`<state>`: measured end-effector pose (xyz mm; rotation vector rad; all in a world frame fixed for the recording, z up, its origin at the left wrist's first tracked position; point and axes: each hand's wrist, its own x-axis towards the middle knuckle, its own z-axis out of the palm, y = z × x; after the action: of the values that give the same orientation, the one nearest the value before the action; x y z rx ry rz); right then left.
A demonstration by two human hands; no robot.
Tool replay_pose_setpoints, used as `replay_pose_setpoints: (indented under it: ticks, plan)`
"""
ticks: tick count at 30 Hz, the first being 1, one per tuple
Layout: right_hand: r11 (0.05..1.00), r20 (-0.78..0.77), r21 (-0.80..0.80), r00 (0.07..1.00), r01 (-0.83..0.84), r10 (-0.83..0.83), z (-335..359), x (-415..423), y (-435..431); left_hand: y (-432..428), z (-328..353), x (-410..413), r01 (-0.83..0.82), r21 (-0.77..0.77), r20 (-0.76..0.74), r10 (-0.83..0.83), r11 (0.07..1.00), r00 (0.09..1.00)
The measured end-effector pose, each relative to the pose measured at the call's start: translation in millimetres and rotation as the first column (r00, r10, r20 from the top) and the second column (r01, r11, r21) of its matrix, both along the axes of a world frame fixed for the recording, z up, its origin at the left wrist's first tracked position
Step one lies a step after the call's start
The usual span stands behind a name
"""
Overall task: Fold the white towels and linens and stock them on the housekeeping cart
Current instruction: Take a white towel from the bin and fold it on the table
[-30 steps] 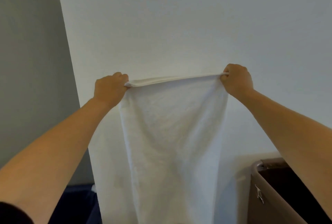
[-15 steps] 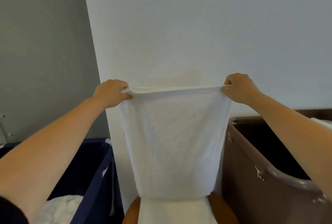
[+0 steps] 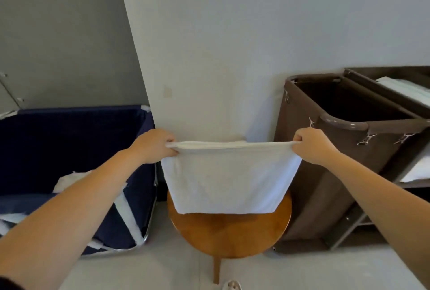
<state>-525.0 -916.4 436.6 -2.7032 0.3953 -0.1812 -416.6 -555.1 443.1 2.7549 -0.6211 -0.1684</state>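
Observation:
A white towel, doubled over, hangs stretched between my hands above a round wooden stool. My left hand grips its top left corner and my right hand grips its top right corner. The towel's lower edge hangs just over the stool's seat; I cannot tell whether it touches. At the right stands the brown housekeeping cart, with a dark open bag and folded white linen on its top shelf.
A navy laundry hamper with white linen inside stands at the left, partly behind my left arm. A white wall corner rises behind the stool. Grey floor shows below, and a shoe tip at the bottom edge.
My hands have come down with the towel from chest height toward the stool. The view has tilted down, so the stool, hamper and cart now show in full.

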Motion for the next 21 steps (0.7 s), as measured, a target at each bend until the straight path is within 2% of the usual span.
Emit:
replay_pose_setpoints:
  ticks: [4, 9, 15, 21]
  plan:
    - [1.000, -0.095, 0.023, 0.995, 0.001, 0.001, -36.0, -8.7, 7.8, 9.1, -40.9, -7.8, -0.056, -0.019, -0.105, 0.053, 0.998, 0.993]
    - [1.000, -0.127, 0.017, 0.992, 0.001, 0.001, -52.5, 16.7, 1.2, 5.1, -65.6, 14.6, -0.090, -0.019, -0.119, 0.087, 0.996, 0.989]
    - [1.000, -0.164, 0.018, 0.986, 0.015, -0.011, -75.8, 84.6, -19.0, -12.6, -95.0, 84.1, -0.143, -0.035, -0.150, 0.136, 0.989, 0.979]
    - [0.996, -0.212, 0.034, 0.975, 0.077, -0.068, -124.2, 184.6, -48.7, -54.4, -141.9, 177.2, -0.289, -0.085, -0.223, 0.265, 0.954, 0.938]
